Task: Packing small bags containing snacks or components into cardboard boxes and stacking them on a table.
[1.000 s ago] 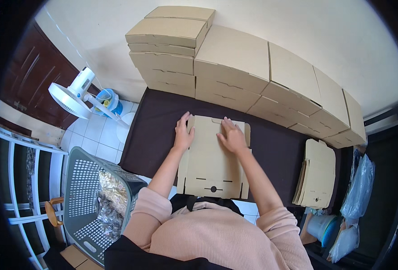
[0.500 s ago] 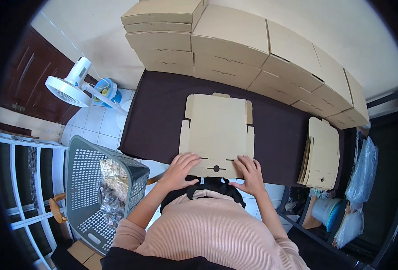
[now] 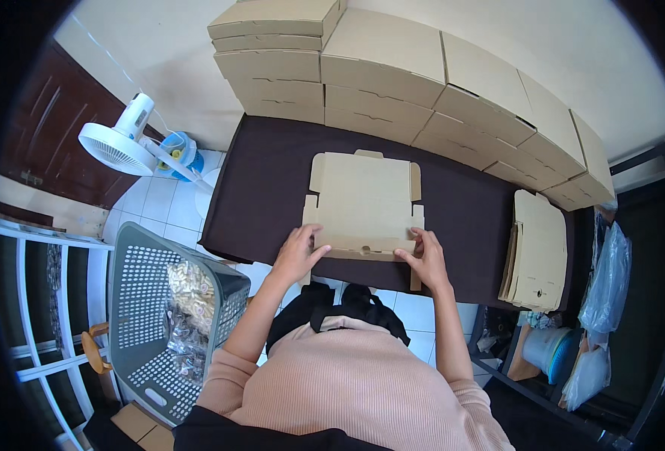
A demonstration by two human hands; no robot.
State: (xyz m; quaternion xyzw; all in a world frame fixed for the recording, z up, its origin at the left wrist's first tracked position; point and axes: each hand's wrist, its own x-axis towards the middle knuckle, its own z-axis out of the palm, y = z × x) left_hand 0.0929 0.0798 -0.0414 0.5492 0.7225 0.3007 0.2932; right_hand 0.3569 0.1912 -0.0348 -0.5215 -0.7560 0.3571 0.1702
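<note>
A flat, partly folded cardboard box (image 3: 366,192) lies on the dark brown tabletop (image 3: 253,188) in front of me. Its front panel stands folded up, and a round cut-out shows in the middle of that edge. My left hand (image 3: 300,253) grips the left end of this panel, thumb on the near side and fingers behind. At the right end my right hand (image 3: 425,258) holds the panel the same way. Narrow flaps hang down beside each hand past the table's front edge. The far flaps of the box lie flat.
Closed cardboard boxes (image 3: 385,49) stand stacked along the back. Flat box blanks (image 3: 539,252) lie in a pile at the right. A grey-green basket (image 3: 148,270) with small bagged items stands at the left, near a white fan (image 3: 118,149). Clear plastic bags (image 3: 607,282) hang at the right.
Both hands have moved forward from the table's edge, and the box's front panel has gone from flat to folded up between them.
</note>
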